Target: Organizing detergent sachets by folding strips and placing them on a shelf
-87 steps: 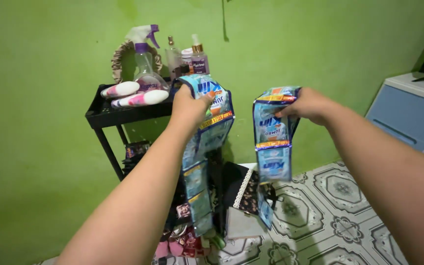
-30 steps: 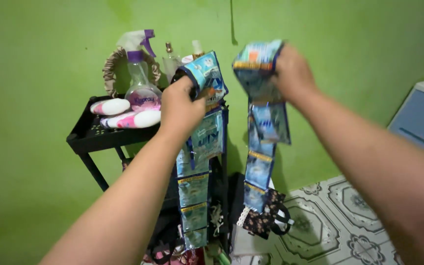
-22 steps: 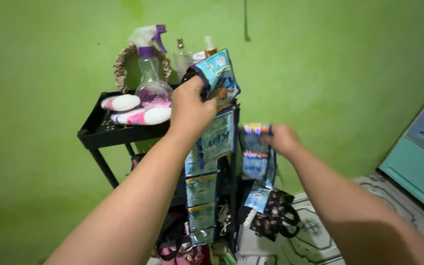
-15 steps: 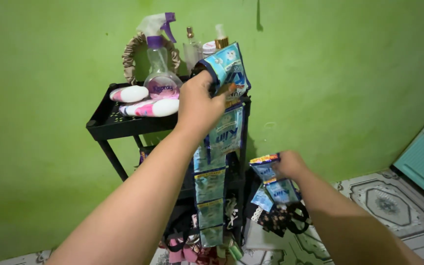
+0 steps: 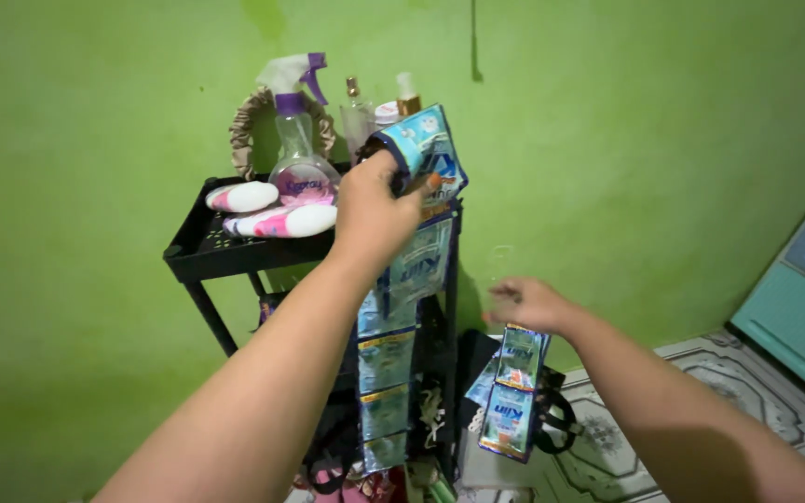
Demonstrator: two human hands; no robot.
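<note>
Green wall behind black rack (image 5: 199, 259); left hand (image 5: 372, 212) grips long sachet strip (image 5: 393, 345), right hand (image 5: 526, 304) open, short sachet strip (image 5: 513, 395) just below it

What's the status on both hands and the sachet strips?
Left hand gripping the long sachet strip at its top, beside the black rack. Right hand fingers spread, short sachet strip just below; contact unclear. Nothing between them.

We see the right hand (image 5: 525, 303) drop from 12 o'clock to low at 4 o'clock and open; its short sachet strip (image 5: 512, 391) now falls loose just below.
</note>
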